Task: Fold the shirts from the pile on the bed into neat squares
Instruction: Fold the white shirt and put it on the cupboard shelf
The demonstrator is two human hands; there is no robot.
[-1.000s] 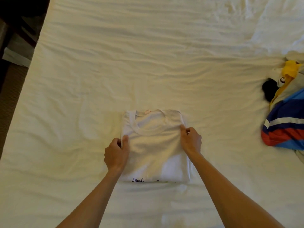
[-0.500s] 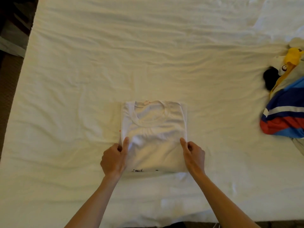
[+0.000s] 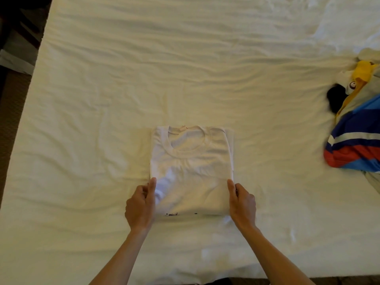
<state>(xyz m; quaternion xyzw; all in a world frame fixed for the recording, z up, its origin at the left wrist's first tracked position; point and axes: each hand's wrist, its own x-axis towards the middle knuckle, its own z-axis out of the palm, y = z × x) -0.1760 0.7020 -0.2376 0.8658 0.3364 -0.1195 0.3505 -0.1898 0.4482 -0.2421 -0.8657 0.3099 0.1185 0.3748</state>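
A white T-shirt (image 3: pixel 191 169) lies folded into a rectangle in the middle of the bed, its round collar at the far end and a dark print showing at the near edge. My left hand (image 3: pixel 141 204) grips the shirt's near left edge, thumb on top and fingers curled beside it. On the near right edge, my right hand (image 3: pixel 241 202) holds the fabric the same way. A pile of coloured shirts (image 3: pixel 357 138), striped blue, white and red with yellow and black pieces, sits at the bed's right edge.
The white sheet (image 3: pixel 144 68) of the bed is wrinkled all around the shirt. The bed's left edge drops to a dark floor (image 3: pixel 12 112). A white pillow or bunched bedding (image 3: pixel 349 21) lies at the far right corner.
Both hands have slid along the shirt's side edges from the middle toward the near corners. The shirt stays flat in place.
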